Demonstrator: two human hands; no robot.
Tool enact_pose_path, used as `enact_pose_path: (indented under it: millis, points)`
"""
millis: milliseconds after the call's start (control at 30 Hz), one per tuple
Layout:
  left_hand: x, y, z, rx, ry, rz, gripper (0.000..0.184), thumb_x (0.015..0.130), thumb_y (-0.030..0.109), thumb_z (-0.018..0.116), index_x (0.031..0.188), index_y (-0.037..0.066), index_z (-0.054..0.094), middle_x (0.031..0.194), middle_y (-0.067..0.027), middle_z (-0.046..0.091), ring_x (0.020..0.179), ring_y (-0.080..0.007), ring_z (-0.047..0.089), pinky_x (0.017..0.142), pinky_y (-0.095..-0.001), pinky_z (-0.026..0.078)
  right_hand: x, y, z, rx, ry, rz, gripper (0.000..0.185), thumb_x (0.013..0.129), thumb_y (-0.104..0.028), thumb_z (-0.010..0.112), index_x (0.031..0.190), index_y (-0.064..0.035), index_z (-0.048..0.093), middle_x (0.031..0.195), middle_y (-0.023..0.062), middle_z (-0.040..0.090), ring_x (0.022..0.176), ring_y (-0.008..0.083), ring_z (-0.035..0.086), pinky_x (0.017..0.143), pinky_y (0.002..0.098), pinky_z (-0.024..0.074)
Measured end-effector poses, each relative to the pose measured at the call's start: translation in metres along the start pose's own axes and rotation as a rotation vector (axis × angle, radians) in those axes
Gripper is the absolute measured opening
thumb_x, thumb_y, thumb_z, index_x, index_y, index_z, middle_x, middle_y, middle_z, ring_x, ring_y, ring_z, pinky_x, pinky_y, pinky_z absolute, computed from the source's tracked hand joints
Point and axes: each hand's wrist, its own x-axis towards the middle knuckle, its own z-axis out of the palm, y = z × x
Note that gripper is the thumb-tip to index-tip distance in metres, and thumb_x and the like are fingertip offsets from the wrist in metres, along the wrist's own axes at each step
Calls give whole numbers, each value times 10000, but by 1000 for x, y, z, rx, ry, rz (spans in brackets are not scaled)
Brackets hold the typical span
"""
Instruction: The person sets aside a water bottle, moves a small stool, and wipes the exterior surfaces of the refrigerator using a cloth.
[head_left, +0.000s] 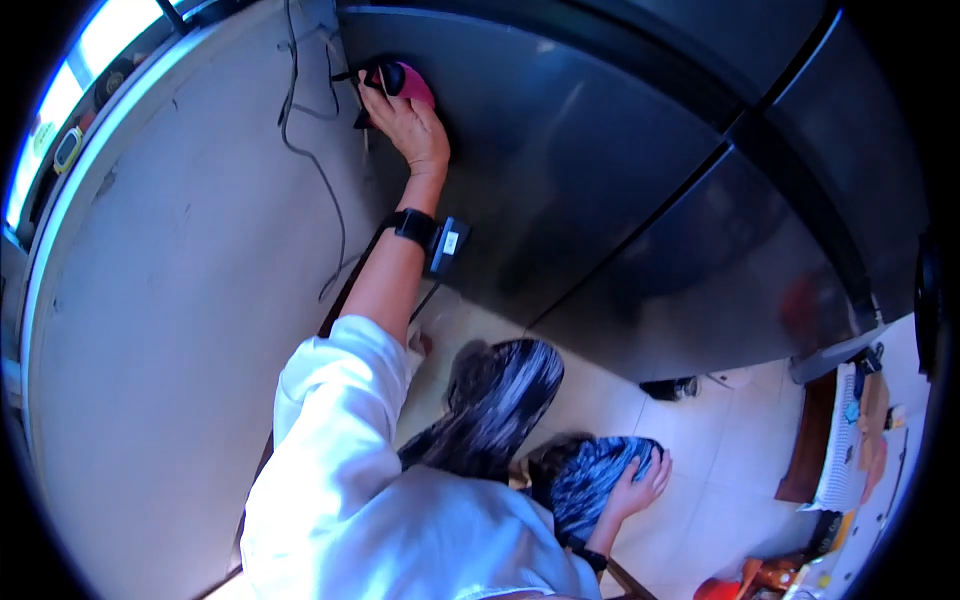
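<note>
My left hand (408, 130) is stretched far forward, its fingers curled round a pink and black object (415, 85) whose kind I cannot make out. The object is close to a dark glossy panel, and part of it is hidden behind my fingers. A black strap (414, 228) with a small dark box (449, 246) circles my left wrist. Lower right, my right hand (640, 485) lies on my knee, over the black and grey patterned trousers (590, 490), fingers apart and holding nothing.
A large dark glossy cabinet-like surface (590, 170) fills the top and right. Along the pale wall (180, 300) at left hangs a thin grey cable (318, 165). Light floor tiles (700, 450) show beyond my knees. Cloth-topped furniture (838, 440) with assorted items stands at far right.
</note>
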Motion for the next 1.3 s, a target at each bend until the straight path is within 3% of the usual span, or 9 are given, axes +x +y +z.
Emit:
enact_pose_path:
  millis: [200, 433, 533, 633, 867, 933, 1133, 1200, 1300]
  points:
    - [-163, -50, -13, 48, -166, -340, 383, 976, 171, 405, 992, -197, 511, 1450, -419, 178, 1377, -505, 194, 1159, -514, 170, -2, -1, -3, 26, 17, 8, 322, 861, -153, 614, 1162, -40, 601, 1310, 169, 541, 1236, 385, 465, 1050, 491, 348]
    - [-158, 73, -19, -432, -174, -555, 597, 897, 187, 526, 1366, -126, 328, 1498, -336, 173, 1383, -481, 212, 1160, -440, 163, 2, -14, -8, 24, 13, 9, 341, 859, -177, 624, 1181, -69, 606, 1313, 150, 542, 1251, 360, 463, 1048, 473, 353]
    - [-112, 132, -12, -169, -423, 96, 599, 855, 203, 592, 1393, 11, 413, 1540, -239, 190, 1414, -453, 182, 1114, -543, 206, 7, -22, -13, 11, -21, -2, 343, 854, -179, 628, 1179, -71, 609, 1317, 141, 542, 1265, 352, 451, 1056, 466, 347]
    - [-35, 185, 11, -94, -290, 481, 427, 835, 238, 631, 1239, 106, 587, 1493, -137, 364, 1372, -358, 326, 929, -450, 359, 8, -22, -13, 10, -23, 21, 345, 843, -172, 634, 1173, -75, 613, 1324, 131, 537, 1273, 345, 445, 1067, 459, 336]
    - [-12, 190, 20, -115, -510, 943, 411, 833, 266, 620, 1212, 109, 609, 1495, -97, 373, 1381, -314, 326, 965, -477, 359, 9, -25, -15, -15, -32, 70, 334, 840, -158, 626, 1159, -61, 607, 1323, 135, 535, 1270, 339, 450, 1060, 453, 343]
    - [-37, 171, 23, -143, -375, 1049, 344, 841, 294, 647, 1167, 185, 654, 1484, 54, 413, 1386, -171, 339, 976, -343, 340, 12, -25, -18, 0, -50, 57, 332, 840, -157, 626, 1157, -61, 608, 1320, 135, 538, 1268, 332, 453, 1061, 452, 340]
    - [-127, 118, 16, -228, -727, 1348, 589, 880, 129, 458, 1464, 145, 391, 1566, 31, 274, 1424, -119, 279, 832, -251, 430, 16, -25, -20, 38, -27, 53, 327, 836, -146, 626, 1152, -64, 619, 1308, 130, 548, 1258, 317, 466, 1027, 446, 358]
    - [-138, 123, -9, 70, -1339, 1338, 714, 852, 83, 459, 1529, 141, 240, 1587, -62, 222, 1050, -99, 517, 849, -250, 414, 16, -26, -22, 46, -24, 58, 319, 838, -146, 626, 1146, -64, 622, 1303, 130, 552, 1255, 314, 468, 1029, 448, 356]
    - [-170, 92, -12, -4, -1020, 1642, 762, 844, 65, 468, 1543, 141, 175, 1597, -74, 184, 887, -107, 519, 856, -239, 411, 12, -28, -26, 52, -17, 90, 325, 837, -146, 638, 1154, -76, 627, 1315, 108, 551, 1262, 307, 468, 1048, 425, 347]
